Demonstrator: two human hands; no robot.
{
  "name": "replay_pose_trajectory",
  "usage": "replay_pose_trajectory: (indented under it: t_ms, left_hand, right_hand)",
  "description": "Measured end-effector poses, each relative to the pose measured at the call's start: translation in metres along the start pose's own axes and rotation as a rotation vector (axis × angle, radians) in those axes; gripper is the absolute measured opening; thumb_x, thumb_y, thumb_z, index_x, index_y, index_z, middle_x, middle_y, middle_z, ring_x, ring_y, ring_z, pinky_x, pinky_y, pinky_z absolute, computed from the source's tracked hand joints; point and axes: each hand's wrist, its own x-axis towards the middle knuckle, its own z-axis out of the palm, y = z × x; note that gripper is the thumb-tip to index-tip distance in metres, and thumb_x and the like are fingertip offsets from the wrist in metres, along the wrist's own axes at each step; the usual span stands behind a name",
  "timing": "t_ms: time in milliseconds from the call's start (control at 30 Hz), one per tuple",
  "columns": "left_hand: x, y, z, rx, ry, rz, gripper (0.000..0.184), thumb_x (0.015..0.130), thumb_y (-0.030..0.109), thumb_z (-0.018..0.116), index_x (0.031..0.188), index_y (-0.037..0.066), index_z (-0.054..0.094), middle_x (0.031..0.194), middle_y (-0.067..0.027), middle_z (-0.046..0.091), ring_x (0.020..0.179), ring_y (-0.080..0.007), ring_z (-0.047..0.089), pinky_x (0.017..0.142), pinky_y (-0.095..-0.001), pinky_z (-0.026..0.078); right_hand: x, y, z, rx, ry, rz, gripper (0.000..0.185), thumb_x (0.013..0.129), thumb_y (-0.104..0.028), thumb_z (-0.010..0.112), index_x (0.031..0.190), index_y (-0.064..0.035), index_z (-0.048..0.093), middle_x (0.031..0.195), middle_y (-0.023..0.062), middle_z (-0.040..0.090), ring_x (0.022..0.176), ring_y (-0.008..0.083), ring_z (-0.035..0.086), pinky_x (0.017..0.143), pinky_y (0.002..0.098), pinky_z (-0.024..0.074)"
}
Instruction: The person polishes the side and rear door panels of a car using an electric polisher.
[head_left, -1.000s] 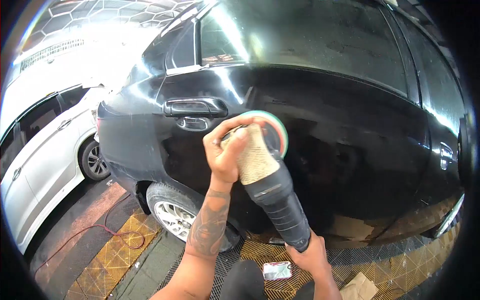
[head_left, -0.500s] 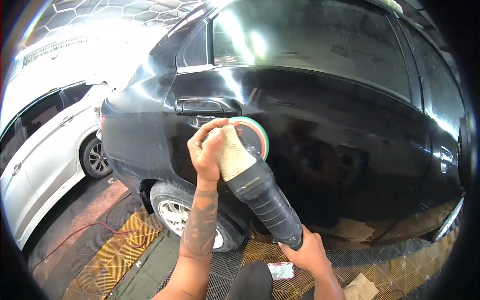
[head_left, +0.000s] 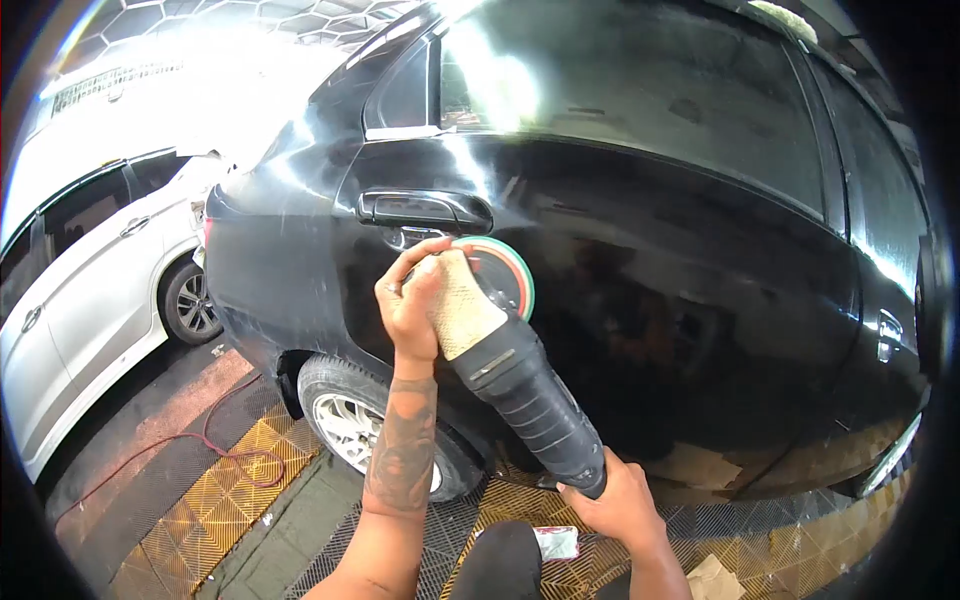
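A black polisher (head_left: 525, 395) with a tan wrapped head lies across the middle of the view. Its round green-edged pad (head_left: 515, 278) is against the black car's door (head_left: 650, 300), just below and right of the door handle (head_left: 425, 210). My left hand (head_left: 412, 305) is closed round the tan head, fingers over its top near the pad. Lower right, my right hand (head_left: 615, 500) wraps the rear end of the polisher's black body. The pad's working face is hidden.
A white car (head_left: 100, 270) stands at the left. The black car's rear wheel (head_left: 350, 425) is below my left hand. A red hose (head_left: 205, 437) runs over the floor grating (head_left: 220, 500). By my knee lies a phone-like object (head_left: 557, 543), with brown paper (head_left: 715, 580) further right.
Over the last second, the polisher and both hands have moved left across the door, the pad now closer beneath the handle. The view has shifted slightly, and both hands keep their hold.
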Motion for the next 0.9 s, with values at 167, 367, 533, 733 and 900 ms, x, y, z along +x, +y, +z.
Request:
replay_pose_trajectory:
  t_ms: [167,367,533,733,900]
  left_hand:
    - [-0.001,0.000,-0.004,-0.026,0.037,0.001,0.035,0.092,0.011,0.063,0.119,-0.012,0.066,0.105,-0.0269,0.073,0.091,-0.0310,0.074,0.084,-0.0388,0.061]
    - [-0.002,-0.011,0.034,0.129,-0.064,-0.011,0.037,0.092,0.015,0.062,0.118,-0.011,0.066,0.108,-0.0264,0.073,0.092,-0.0299,0.074,0.083,-0.0378,0.061]
    - [-0.013,-0.025,0.076,0.165,-0.183,-0.030,0.034,0.090,0.012,0.064,0.116,-0.010,0.068,0.106,-0.0248,0.074,0.093,-0.0265,0.074,0.085,-0.0361,0.060]
    - [-0.016,-0.020,0.115,0.073,-0.221,-0.067,0.029,0.091,0.009,0.066,0.114,-0.008,0.070,0.105,-0.0192,0.075,0.094,-0.0204,0.073,0.086,-0.0318,0.058]
    - [-0.021,-0.020,0.086,0.057,-0.167,-0.016,0.028,0.094,0.012,0.069,0.113,-0.008,0.071,0.105,-0.0180,0.075,0.092,-0.0188,0.072,0.084,-0.0313,0.058]
  right_hand:
    - [0.000,-0.007,-0.009,-0.092,-0.029,0.025,0.051,0.077,-0.037,0.080,0.106,0.0022,0.064,0.088,0.0259,0.073,0.088,0.0455,0.072,0.083,0.0494,0.0564]
    - [-0.016,0.005,-0.020,0.026,0.042,0.014,0.050,0.077,-0.034,0.081,0.107,0.0034,0.065,0.087,0.0245,0.074,0.087,0.0431,0.074,0.080,0.0472,0.0571]
    - [-0.031,0.038,-0.016,0.119,0.111,0.065,0.041,0.078,-0.021,0.082,0.108,0.0037,0.068,0.089,0.0207,0.076,0.086,0.0331,0.077,0.078,0.0404,0.0570]
    - [-0.032,0.069,-0.022,0.162,0.064,0.083,0.046,0.077,-0.025,0.083,0.107,0.0069,0.067,0.092,0.0247,0.075,0.089,0.0334,0.077,0.081,0.0414,0.0573]
    - [-0.016,0.074,-0.007,0.067,0.051,0.044,0.046,0.077,-0.024,0.085,0.105,0.0077,0.067,0.091,0.0245,0.075,0.086,0.0320,0.077,0.078,0.0410,0.0575]
